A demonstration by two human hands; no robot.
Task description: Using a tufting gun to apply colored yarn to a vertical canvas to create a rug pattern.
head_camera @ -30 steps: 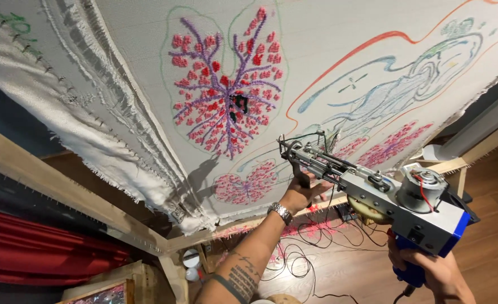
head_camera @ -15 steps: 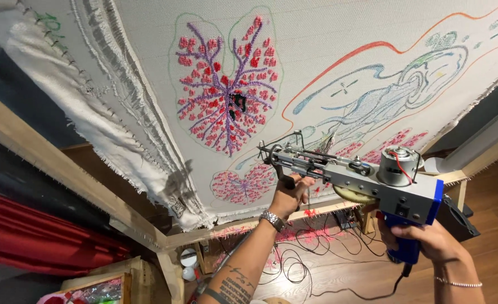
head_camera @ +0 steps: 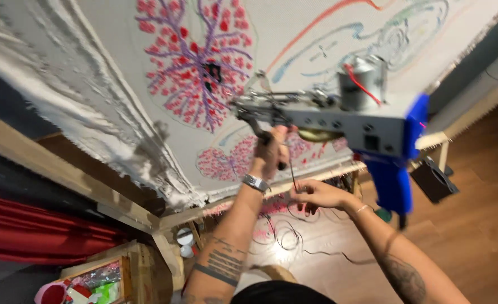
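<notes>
Gripping the tufting gun (head_camera: 339,115) by its front handle, the left hand (head_camera: 271,152) holds it level against the cloth (head_camera: 294,34), while just below it the right hand (head_camera: 316,194) pinches yarn (head_camera: 291,177).

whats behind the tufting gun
Behind the tufting gun hangs the stretched white cloth, drawn with red and purple branching shapes and coloured outlines. The gun's body covers part of the drawing.

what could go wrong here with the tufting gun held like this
The left hand alone grips the tufting gun by its front handle, while the blue rear grip hangs free, so the gun might tip or slip. The right hand pinches yarn close under the mechanism, where fingers could get caught. Loose yarn on the floor could tangle.
</notes>
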